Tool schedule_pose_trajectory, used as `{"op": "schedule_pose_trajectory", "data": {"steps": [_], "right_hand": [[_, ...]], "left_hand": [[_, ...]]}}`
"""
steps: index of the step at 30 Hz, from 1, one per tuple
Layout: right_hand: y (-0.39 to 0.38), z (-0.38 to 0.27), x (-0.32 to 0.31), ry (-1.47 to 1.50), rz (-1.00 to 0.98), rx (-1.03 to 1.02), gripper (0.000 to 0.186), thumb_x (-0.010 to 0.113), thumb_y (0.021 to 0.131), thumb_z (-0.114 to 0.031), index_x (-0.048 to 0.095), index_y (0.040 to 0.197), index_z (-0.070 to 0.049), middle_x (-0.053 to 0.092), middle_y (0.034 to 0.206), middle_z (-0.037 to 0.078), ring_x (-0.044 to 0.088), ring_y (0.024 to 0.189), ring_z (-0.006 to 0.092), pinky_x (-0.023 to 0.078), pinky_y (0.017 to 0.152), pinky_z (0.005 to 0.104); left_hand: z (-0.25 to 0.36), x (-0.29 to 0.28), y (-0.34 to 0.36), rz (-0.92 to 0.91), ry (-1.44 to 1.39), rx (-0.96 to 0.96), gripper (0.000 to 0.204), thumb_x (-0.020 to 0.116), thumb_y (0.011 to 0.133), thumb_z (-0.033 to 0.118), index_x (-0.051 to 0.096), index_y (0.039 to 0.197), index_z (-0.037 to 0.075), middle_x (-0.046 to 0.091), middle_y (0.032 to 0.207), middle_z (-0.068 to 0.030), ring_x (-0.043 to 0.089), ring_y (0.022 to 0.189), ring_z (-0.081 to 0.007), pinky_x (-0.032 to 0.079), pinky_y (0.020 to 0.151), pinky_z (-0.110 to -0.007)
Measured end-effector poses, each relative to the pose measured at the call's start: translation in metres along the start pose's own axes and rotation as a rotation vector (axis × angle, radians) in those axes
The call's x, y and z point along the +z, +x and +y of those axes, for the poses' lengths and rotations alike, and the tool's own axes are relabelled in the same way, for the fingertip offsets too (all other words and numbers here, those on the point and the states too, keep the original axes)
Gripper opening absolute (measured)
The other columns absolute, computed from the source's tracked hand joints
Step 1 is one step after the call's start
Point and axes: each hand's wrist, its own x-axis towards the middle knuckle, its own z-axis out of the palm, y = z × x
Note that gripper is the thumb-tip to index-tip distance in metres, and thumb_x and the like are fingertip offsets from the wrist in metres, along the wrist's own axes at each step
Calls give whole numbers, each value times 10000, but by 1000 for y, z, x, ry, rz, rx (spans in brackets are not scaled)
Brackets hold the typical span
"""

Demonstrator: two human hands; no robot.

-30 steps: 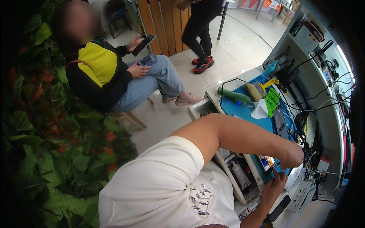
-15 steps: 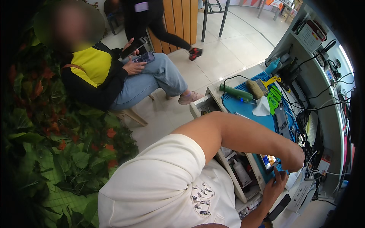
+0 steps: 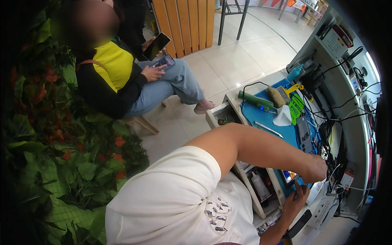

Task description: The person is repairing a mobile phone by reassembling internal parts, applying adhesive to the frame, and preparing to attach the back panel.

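My left arm reaches across the bench, and the bent wrist of my left hand is turned down, so its fingers are hidden. Under it lies a phone with a lit screen on the blue work mat, partly covered by my forearm. My right hand comes up from below, its bent fingers closed at the phone's near edge. A dark phone-like object lies beside my right wrist. Farther along the mat are a white pen-shaped tool, a green cylindrical tool, a brush and a white tissue.
Open drawers holding tubes stick out under the bench, close to my body. Cables and shelves crowd the right side. To the left, a person in a yellow and black top sits beside leafy plants. A dark phone is held up there.
The walking figure in black has left the walkway; dark clothing now shows behind the seated person. The dark phone there is turned more into view. My left forearm has lowered slightly, uncovering the white pen-shaped tool.
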Motion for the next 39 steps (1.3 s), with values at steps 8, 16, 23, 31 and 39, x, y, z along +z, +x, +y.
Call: {"op": "schedule_pose_trajectory", "data": {"steps": [8, 16, 23, 31, 39], "right_hand": [[2, -6, -2, 22, -30, 51, 455, 566, 857, 102, 786, 1241, 0, 630, 1130, 194, 605, 1124, 404, 478, 1064, 512], [6, 0, 6, 2, 31, -36, 481, 567, 848, 93, 779, 1266, -13, 643, 1148, 202, 612, 1153, 429, 479, 1073, 525], [8, -2, -15, 76, 84, 73, 487, 580, 779, 80, 811, 1197, -14, 648, 1118, 224, 633, 1097, 433, 505, 1030, 506], [-3, 35, -67, 114, 428, 298, 380, 597, 846, 84, 835, 1123, -21, 688, 998, 159, 650, 990, 334, 546, 871, 444], [-17, 58, -71, 95, 482, 293, 320, 609, 856, 57, 831, 1075, -17, 705, 1000, 145, 666, 992, 324, 568, 876, 450]], "left_hand": [[-9, 9, 1, 28, -8, -15, 241, 867, 741, 147, 863, 936, 6, 830, 974, -152, 818, 929, -345, 665, 749, -451], [-10, 8, 5, 30, 14, 8, 284, 896, 718, 171, 868, 972, 47, 825, 968, -161, 813, 940, -369, 661, 766, -472], [-48, 43, -3, 106, -126, -7, 560, 788, 842, 126, 734, 1400, 120, 793, 1074, -183, 775, 987, -400, 632, 849, -485], [-22, 24, -53, 243, -783, -364, 620, 863, 965, 81, 572, 1511, 106, 828, 1018, -79, 817, 1004, -175, 648, 894, -336], [33, 44, -11, 295, -807, -238, 1002, 857, 954, 2, 264, 1747, 161, 777, 1073, -103, 809, 978, -188, 677, 884, -342]]}}
